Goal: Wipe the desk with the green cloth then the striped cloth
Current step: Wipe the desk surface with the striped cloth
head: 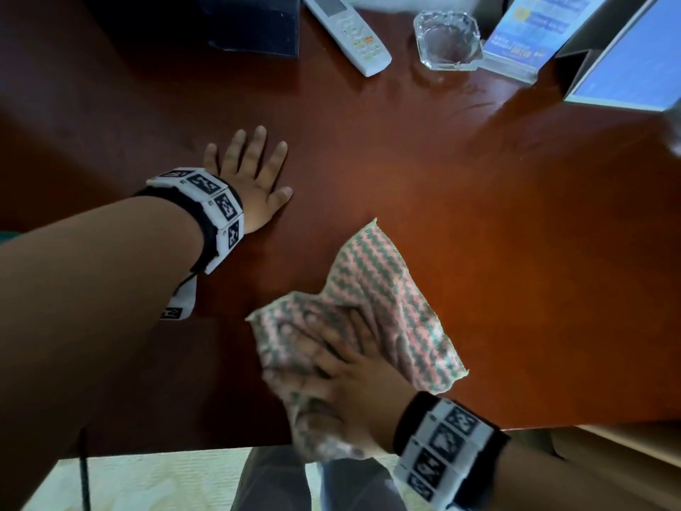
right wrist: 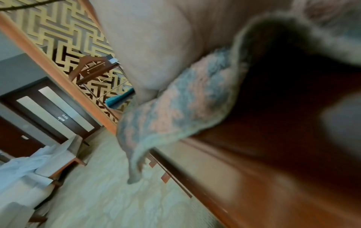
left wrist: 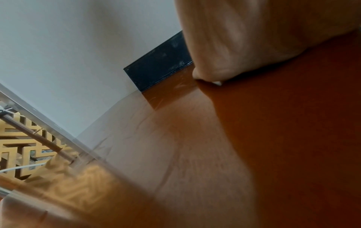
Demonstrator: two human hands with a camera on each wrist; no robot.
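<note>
The striped pink-and-grey cloth (head: 387,296) lies on the red-brown desk (head: 479,215) near its front edge. My right hand (head: 331,366) presses on the cloth's bunched left part with fingers spread. In the right wrist view the striped cloth (right wrist: 175,111) droops over the desk edge (right wrist: 234,169) under my right hand (right wrist: 152,46). My left hand (head: 250,171) lies flat on the bare desk, fingers spread, holding nothing; the left wrist view shows the left hand (left wrist: 244,38) resting on the desk (left wrist: 273,138). A teal thing (right wrist: 120,100) shows far off; I cannot tell if it is the green cloth.
Along the desk's back stand a black box (head: 254,20), a white remote (head: 350,31), a glass ashtray (head: 447,40), a blue leaflet stand (head: 523,35) and a blue-faced box (head: 634,60). Pale floor and my legs show below the front edge.
</note>
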